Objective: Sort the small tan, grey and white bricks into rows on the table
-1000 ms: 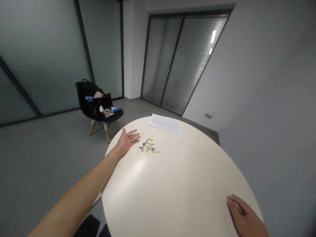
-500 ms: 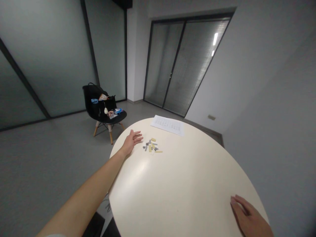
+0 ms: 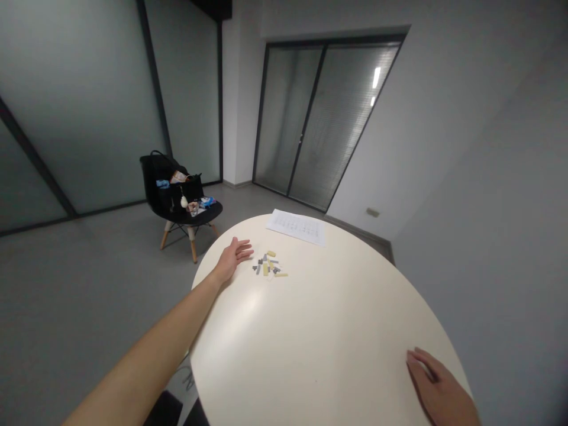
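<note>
My left hand [image 3: 231,258] rests on the round white table [image 3: 328,319] near its left edge, with fingers spread and nothing held. Just right of those fingertips lies a loose pile of small pieces, yellow ones [image 3: 265,270] and grey ones [image 3: 258,269], resembling toy building bricks. They are too small to make out in detail. At the table's lower right lies my right hand [image 3: 437,384], well apart from the pile. A gap shows between its thumb and forefinger, with nothing visible there; its other fingers are mostly hidden.
A printed white sheet [image 3: 296,227] lies at the table's far edge, beyond the pile. Left of the table stands a black chair [image 3: 153,195] with a black bag [image 3: 192,188] and small items on it. Cables [image 3: 188,377] hang below the table's left edge.
The whole view has shifted slightly, moving the scene a little to the left. Both hands keep nearly the same places on the table, and the pile looks the same.
</note>
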`<state>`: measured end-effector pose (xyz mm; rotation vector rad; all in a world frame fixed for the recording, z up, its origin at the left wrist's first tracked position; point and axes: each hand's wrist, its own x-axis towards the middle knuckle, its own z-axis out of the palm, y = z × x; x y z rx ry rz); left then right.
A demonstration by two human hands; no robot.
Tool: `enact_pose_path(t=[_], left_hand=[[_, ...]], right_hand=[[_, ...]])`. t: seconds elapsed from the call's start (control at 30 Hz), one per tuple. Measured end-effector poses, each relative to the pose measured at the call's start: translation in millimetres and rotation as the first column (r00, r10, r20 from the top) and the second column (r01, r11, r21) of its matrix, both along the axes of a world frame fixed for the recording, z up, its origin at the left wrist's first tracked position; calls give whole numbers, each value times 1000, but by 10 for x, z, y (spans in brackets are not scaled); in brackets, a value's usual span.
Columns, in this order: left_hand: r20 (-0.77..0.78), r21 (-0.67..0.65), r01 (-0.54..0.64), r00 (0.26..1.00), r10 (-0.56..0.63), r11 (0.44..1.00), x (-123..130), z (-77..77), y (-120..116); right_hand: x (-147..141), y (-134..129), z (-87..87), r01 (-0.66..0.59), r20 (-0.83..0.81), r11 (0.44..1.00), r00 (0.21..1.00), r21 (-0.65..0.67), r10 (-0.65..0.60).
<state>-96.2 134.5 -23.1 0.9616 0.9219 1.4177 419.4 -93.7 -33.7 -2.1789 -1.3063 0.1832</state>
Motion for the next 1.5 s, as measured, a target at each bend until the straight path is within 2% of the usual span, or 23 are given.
enact_pose_path(t=[0.17,0.3,0.4,0.47,0.53,0.63,0.73,0.8,1.0,1.13,1.23,1.33,1.5], left_hand=[[-157,79,41,987,-28,996,87,-32,-57],[-327,153,165,939,-108,974,200,-6,-204],[-565,232,302,816,-125,925,265,27,-244],[-666,237,325,741,-90,915,312,45,-204],[-695,220,319,715,-81,922,379,55,-128],[-675,201,311,731,-99,929,512,46,-3],[-547,176,253,828,-119,951,609,23,91],[-486,172,220,867,-112,960,613,20,139],[-454,187,131,890,-32,974,309,88,321],[-454,139,111,890,-36,984,58,80,501],[-445,104,112,894,-55,988,2,43,647],[-437,93,139,895,-85,986,103,7,770],[-476,107,221,867,-145,969,456,-60,823]], right_hand=[[7,0,-25,-6,-9,1000,1000,3,6],[1,10,-26,8,-14,1000,1000,-8,-8],[-2,18,-11,8,-13,1000,1000,-10,-8],[-6,23,3,9,-11,1000,1000,-8,-9],[-14,27,17,19,-7,1000,1000,-15,-19],[-29,28,26,31,-3,999,1000,-28,-31],[-36,25,20,39,1,999,999,-25,-39],[-34,23,16,33,2,999,999,-9,-33],[-15,25,27,38,3,999,999,-14,-38],[10,38,17,22,8,1000,1000,4,-22],[10,45,14,14,5,1000,1000,20,-14],[-17,44,30,24,4,999,1000,23,-24],[-21,44,16,38,-15,999,999,27,-38]])
